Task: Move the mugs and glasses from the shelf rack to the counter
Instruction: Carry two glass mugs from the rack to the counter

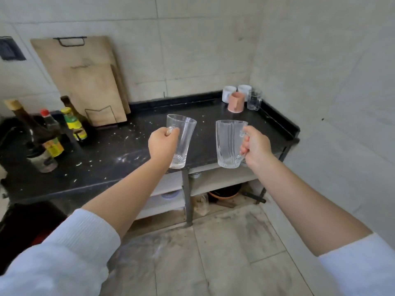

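Both-handed, then: the left hand [162, 144] has its grip curled round the handle of a tall clear glass mug [181, 144], fingers closed over the handle so that little of it shows. That mug tilts, its rim leaning to the right and away from the person, its base hanging over the front edge of the counter [119, 150] without touching it. The right hand [255, 147] grips the handle of a wider ribbed glass mug [228, 144], fingers wrapped through the loop and thumb on top; this one is held nearly upright, and its base too hangs clear of the counter at the front edge. The two mugs are near each other, apart, with dark stone showing between them.

Both forearms are bare, with white sleeves [70, 248] pushed up toward the elbows.

On the far right corner of the counter stands a small cluster: two white mugs [229, 92] against the back ledge, a pink mug [236, 101] just in front of them, and a small clear glass mug [254, 100] beside the pink one.

At the left end are several bottles [72, 124], and wooden cutting boards [85, 82] lean against the tiled wall. White specks are scattered over the dark surface. Below the counter run pale shelves [220, 178] on a metal frame, with a bowl-like thing in shadow on the floor under them.
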Demonstrator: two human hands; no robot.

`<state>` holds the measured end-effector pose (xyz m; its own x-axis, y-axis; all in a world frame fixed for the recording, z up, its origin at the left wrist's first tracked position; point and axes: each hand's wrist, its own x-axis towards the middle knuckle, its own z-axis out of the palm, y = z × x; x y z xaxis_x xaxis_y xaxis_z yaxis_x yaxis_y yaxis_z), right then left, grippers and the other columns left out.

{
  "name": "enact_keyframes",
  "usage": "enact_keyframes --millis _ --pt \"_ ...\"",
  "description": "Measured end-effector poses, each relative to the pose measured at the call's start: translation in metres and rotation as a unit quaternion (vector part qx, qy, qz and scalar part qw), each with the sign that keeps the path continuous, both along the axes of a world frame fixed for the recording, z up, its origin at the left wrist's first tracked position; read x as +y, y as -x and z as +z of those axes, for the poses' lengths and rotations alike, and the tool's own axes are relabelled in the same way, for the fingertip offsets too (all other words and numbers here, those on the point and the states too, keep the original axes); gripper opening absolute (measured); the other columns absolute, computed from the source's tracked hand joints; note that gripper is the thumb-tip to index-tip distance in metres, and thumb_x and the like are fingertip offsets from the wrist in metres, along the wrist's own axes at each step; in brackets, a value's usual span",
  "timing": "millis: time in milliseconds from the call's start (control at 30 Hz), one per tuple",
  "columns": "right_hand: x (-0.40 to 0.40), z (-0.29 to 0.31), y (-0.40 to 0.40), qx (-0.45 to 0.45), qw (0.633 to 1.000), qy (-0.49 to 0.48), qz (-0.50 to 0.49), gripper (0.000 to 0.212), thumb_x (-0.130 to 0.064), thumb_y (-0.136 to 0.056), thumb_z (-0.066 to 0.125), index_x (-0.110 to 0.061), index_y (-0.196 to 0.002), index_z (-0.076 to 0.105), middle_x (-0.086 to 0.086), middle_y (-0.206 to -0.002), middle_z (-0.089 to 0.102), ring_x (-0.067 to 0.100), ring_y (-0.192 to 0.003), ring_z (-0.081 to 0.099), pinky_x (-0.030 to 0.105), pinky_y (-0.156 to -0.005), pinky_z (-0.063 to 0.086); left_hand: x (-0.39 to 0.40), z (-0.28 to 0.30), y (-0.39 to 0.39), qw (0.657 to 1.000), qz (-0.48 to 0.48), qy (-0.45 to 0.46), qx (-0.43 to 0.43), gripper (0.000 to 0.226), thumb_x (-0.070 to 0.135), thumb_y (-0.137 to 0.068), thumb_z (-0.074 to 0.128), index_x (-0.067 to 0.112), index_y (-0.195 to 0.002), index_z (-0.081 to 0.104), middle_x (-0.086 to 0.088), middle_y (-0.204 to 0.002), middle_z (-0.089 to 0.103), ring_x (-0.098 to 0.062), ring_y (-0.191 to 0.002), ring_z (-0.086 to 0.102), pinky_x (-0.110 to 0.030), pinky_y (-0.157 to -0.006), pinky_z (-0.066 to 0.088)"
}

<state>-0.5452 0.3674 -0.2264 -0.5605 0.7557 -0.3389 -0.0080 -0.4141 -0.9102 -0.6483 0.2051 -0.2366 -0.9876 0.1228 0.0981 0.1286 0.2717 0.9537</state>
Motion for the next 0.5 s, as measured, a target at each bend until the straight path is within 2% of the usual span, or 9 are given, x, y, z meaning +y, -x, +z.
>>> enact_keyframes --millis 200,300,400,500 --pt "0.106 -0.013 0.035 -0.001 0.998 -0.019 -0.061 0.034 -0.010 -0.074 0.050 -0.018 -0.048 0.029 -0.009 -0.022 0.022 0.006 -0.020 0.017 0.024 -0.042 0.016 0.100 -0.006 0.065 0.998 -0.054 -0.016 -0.018 0.042 0.018 -0.084 0.054 0.017 -0.052 0.027 0.000 -0.052 0.028 -0.014 -0.050 0.025 -0.027 -0.049 0.022" --pt "0.159 -0.025 0.057 -0.005 0.998 -0.013 -0.055 0.034 -0.010 -0.077 0.049 -0.018 -0.050 0.029 -0.008 -0.022 0.020 0.006 -0.020 0.018 0.023 -0.042 0.017 0.149 -0.020 0.096 0.997 -0.055 -0.027 -0.046 0.042 0.020 -0.084 0.056 0.017 -0.051 0.029 0.000 -0.052 0.029 -0.014 -0.050 0.026 -0.029 -0.050 0.023" --pt "0.218 -0.038 0.085 -0.010 0.999 -0.012 -0.047 0.036 -0.008 -0.078 0.048 -0.017 -0.049 0.029 -0.008 -0.021 0.019 0.006 -0.021 0.018 0.027 -0.048 0.016 0.202 -0.033 0.132 0.993 -0.053 -0.032 -0.096 0.038 0.021 -0.083 0.057 0.015 -0.052 0.035 -0.002 -0.054 0.034 -0.016 -0.052 0.031 -0.029 -0.052 0.026" --pt "0.280 -0.046 0.115 -0.035 0.999 -0.018 -0.017 0.035 -0.006 -0.080 0.047 -0.015 -0.049 0.034 -0.005 -0.021 0.025 0.006 -0.021 0.023 0.028 -0.050 0.020 0.259 -0.045 0.167 0.988 -0.040 -0.023 -0.146 0.038 0.018 -0.082 0.057 0.015 -0.050 0.037 -0.003 -0.051 0.032 -0.017 -0.049 0.028 -0.028 -0.051 0.025"
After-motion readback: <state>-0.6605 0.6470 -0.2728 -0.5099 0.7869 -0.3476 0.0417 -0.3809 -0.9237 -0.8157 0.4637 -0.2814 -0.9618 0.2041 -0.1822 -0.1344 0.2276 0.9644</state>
